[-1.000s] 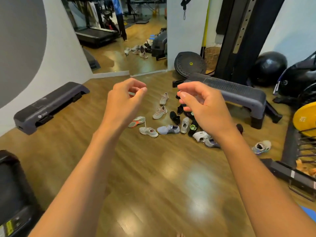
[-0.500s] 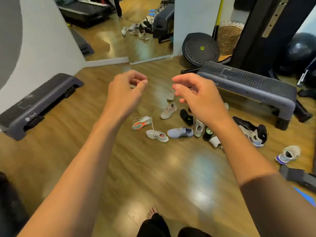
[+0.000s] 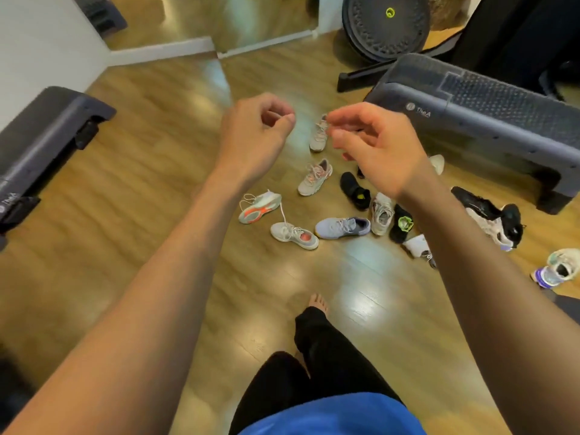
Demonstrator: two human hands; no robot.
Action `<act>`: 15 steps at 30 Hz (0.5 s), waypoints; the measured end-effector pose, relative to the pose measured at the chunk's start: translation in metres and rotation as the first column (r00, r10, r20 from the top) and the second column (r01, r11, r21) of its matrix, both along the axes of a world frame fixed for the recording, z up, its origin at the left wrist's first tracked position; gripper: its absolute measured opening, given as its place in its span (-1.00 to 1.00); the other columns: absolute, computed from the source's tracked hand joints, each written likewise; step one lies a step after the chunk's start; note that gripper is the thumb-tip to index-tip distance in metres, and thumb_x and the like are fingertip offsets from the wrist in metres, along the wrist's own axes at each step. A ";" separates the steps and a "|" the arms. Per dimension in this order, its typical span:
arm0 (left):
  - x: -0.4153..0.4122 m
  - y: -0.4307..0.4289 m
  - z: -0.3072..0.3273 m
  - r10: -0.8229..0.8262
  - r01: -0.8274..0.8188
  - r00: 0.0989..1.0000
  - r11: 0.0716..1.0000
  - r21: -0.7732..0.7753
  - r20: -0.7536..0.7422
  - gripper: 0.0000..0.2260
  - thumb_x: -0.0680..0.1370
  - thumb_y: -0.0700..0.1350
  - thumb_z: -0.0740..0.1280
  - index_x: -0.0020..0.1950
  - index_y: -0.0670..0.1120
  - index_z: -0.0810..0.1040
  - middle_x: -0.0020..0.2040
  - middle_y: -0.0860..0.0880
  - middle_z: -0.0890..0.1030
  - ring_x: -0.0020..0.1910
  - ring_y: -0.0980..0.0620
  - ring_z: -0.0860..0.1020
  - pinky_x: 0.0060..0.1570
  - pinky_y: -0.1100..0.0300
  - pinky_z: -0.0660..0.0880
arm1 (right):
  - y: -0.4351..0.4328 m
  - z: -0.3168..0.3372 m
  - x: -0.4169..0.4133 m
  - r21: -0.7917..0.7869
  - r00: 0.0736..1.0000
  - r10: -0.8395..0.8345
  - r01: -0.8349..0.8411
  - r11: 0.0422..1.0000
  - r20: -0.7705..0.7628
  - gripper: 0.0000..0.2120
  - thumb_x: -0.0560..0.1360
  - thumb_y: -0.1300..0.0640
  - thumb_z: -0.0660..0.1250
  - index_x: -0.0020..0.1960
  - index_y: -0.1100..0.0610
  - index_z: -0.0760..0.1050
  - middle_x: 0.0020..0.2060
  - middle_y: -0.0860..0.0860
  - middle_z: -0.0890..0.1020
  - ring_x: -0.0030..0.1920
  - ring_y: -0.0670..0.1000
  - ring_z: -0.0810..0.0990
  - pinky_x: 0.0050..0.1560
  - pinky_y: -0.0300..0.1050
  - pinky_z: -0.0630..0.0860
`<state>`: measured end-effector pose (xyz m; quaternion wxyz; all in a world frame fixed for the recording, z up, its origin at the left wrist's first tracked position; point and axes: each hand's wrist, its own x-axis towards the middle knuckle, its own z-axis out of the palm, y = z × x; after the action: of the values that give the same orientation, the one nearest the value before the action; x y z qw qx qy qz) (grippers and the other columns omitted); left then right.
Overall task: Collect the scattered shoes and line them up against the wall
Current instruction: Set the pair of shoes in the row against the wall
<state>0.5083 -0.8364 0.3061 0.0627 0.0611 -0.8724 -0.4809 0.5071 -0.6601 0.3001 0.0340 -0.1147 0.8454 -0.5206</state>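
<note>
- Shoes (image 3: pixel 342 227): laced sneakers, mostly white, beige or pale grey, a few black. One white shoe (image 3: pixel 260 207) lies on its side showing an orange sole, and one black shoe (image 3: pixel 401 227) has a neon-green lining.
- Count: about twelve show, and some are partly hidden behind the right forearm.
- Place: they lie scattered on the wood floor (image 3: pixel 141 215), pointing every way. The cluster is just before the right step (image 3: pixel 486 120) and well apart from the white wall (image 3: pixel 37 42).
- Steps: two, both grey; the left step (image 3: pixel 47 133) stands by the wall.
- Left hand (image 3: pixel 254 133): raised over the floor, curled tight with thumb on forefinger, holding nothing.
- Right hand (image 3: pixel 373 149): raised beside it, fingers loosely bent and blurred, holding nothing.
</note>
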 end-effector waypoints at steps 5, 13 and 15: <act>-0.068 -0.027 -0.058 0.016 -0.017 0.998 1.000 0.018 0.053 -0.90 0.53 -0.13 0.33 -0.01 -0.08 0.61 -0.26 0.05 0.54 -0.21 0.04 0.55 -0.07 0.06 0.56 | -0.037 -0.059 -0.062 -0.032 0.997 0.044 -0.042 0.999 0.062 -0.78 0.55 0.21 0.29 0.18 0.16 0.54 0.01 0.06 0.63 -0.01 -0.03 0.63 0.02 -0.10 0.59; -0.150 -0.090 -0.266 0.079 -0.082 0.989 0.996 0.019 0.124 -0.93 0.52 -0.12 0.32 -0.05 -0.01 0.60 -0.23 0.02 0.57 -0.22 0.01 0.55 -0.06 -0.01 0.55 | -0.072 -0.267 -0.123 -0.021 0.982 -0.003 0.007 1.000 0.187 -0.79 0.54 0.23 0.30 0.16 0.10 0.56 -0.01 0.01 0.65 -0.02 -0.02 0.63 0.04 -0.04 0.57; -0.167 -0.101 -0.336 0.087 -0.092 0.984 0.995 0.025 0.157 -0.93 0.53 -0.13 0.32 -0.05 -0.01 0.59 -0.20 -0.03 0.58 -0.22 0.01 0.53 -0.05 -0.01 0.54 | -0.078 -0.336 -0.132 -0.003 0.977 -0.012 0.013 1.000 0.213 -0.79 0.53 0.25 0.29 0.14 0.11 0.55 -0.03 0.02 0.65 -0.07 -0.02 0.62 -0.02 -0.10 0.56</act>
<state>0.3418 -0.9379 -0.0304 0.0148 0.1385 -0.8631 -0.4855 0.3753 -0.7379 -0.0358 0.1208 -0.0529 0.8365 -0.5318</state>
